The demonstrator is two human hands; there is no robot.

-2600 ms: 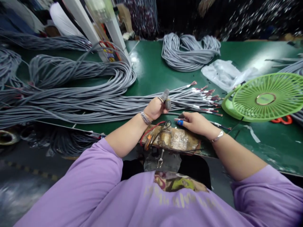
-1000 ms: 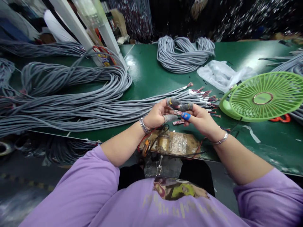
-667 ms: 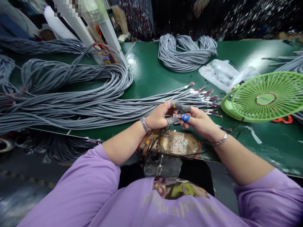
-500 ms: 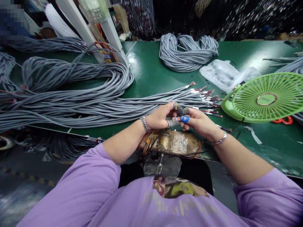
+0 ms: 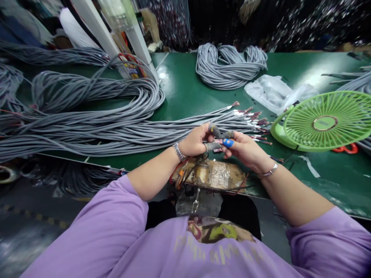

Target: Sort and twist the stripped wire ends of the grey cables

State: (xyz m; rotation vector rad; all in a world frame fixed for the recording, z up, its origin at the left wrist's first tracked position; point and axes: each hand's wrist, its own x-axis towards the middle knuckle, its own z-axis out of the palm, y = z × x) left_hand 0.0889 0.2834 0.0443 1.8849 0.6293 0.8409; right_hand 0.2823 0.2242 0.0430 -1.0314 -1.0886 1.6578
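Observation:
My left hand (image 5: 194, 140) and my right hand (image 5: 245, 150) meet above the green bench (image 5: 185, 92), fingertips pinched together. Grey tape wraps several fingertips and blue tape covers my right thumb tip. Between the fingertips both hands pinch a small reddish wire end (image 5: 218, 141); it is too small to make out in detail. Just beyond my hands lies a long bundle of grey cables (image 5: 121, 129) whose stripped red and white ends (image 5: 255, 119) point right. A brown taped fixture (image 5: 213, 174) with red and black leads sits at the bench edge below my hands.
A green table fan (image 5: 324, 121) lies on the right, orange scissors (image 5: 346, 148) behind it. A coil of grey cable (image 5: 230, 65) and a clear plastic bag (image 5: 275, 90) lie farther back. White posts (image 5: 116, 34) rise at the back left. More cable hangs below the bench's left edge.
Since 2.6 s ago both hands lifted off the bench and came together, pinching the small wire end. Over the last second they stayed joined with only slight finger shifts.

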